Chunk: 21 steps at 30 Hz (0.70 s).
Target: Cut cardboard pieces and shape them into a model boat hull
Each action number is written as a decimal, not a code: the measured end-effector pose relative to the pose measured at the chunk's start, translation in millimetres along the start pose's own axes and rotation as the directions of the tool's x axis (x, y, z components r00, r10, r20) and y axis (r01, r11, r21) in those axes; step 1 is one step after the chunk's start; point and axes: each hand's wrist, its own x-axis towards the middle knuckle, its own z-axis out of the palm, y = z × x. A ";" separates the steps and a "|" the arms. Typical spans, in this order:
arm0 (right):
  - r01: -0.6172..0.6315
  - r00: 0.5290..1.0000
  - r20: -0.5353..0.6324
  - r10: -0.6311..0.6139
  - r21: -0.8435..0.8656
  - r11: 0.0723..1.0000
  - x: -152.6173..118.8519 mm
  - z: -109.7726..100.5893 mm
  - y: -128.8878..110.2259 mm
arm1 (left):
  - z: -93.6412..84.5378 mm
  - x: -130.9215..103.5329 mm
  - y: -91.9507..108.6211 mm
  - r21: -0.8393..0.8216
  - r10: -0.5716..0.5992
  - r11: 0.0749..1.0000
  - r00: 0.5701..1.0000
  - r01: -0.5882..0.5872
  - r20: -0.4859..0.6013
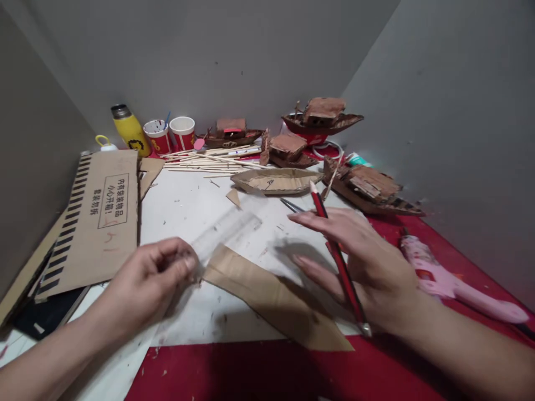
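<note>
My left hand (161, 273) is closed on one end of a clear ruler (234, 228), which is smeared by motion above the white sheet. A red and black pencil (343, 273) rests in my right hand (371, 262), tip up, with the index finger and thumb apart. Between the hands lies a cut piece of brown cardboard (267, 289), pointed at its near right end. Just past my right fingertips is a metal-tipped tool (291, 205), mostly hidden by the hand. Beyond it sits an open cardboard boat hull (280, 182).
Several brown model boats (374, 186) stand at the back and right. Thin wooden sticks (217, 161) lie near paper cups (183, 133) and a yellow bottle (131, 131). A printed cardboard sheet (92, 223) is at left, a pink glue gun (443, 273) at right. Grey walls enclose the table.
</note>
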 end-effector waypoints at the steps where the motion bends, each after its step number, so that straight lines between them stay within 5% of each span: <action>1: -0.036 0.999 -0.014 0.036 0.002 0.999 -6.6 2.6 -1.1 | -4.6 2.3 -0.4 -0.035 0.013 0.999 0.996 -0.016 -0.083; 4: -0.093 0.970 0.229 0.084 0.030 0.995 -30.8 10.5 -10.7 | -9.2 4.4 -3.8 -0.149 -0.034 0.989 0.966 -0.004 -0.257; 7: -0.140 0.888 0.432 0.155 -0.066 0.988 -50.7 18.1 -26.2 | 0.9 -3.2 -8.8 -0.259 -0.111 0.965 0.961 0.043 -0.252; 15: -0.190 0.870 0.385 0.307 -0.314 0.930 -49.3 14.7 -34.3 | 23.9 -26.0 -23.4 -0.365 -0.172 0.922 0.982 0.133 -0.075; 19: -0.262 0.781 0.529 0.332 -0.205 0.943 -51.3 14.6 -39.5 | 31.3 -24.0 -31.1 -0.375 -0.166 0.918 0.984 0.131 -0.065; 21: -0.293 0.784 0.544 0.297 -0.097 0.951 -53.6 16.4 -41.9 | 34.9 -20.8 -33.1 -0.339 -0.143 0.935 0.986 0.108 -0.082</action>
